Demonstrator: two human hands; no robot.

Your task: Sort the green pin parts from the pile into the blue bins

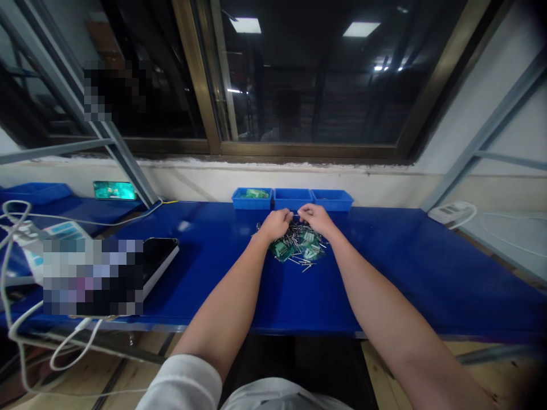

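Observation:
A loose pile of thin metal pins or screws (305,265) and small green packets (310,244) lies on the blue table (205,273). My left hand (277,223) is closed at the pile's upper left, its fingers curled together. Just to the right, my right hand (315,218) pinches with thumb and forefinger over the pile's far edge. The fingertips of both hands are close together, with a small gap. Whatever lies between the fingers of each hand is too small to make out.
Behind the pile stand three blue bins (293,199), the left one with green packets. A black device (158,250) and cables are at the left, beside a lit phone (114,190). A white power strip (453,212) sits far right.

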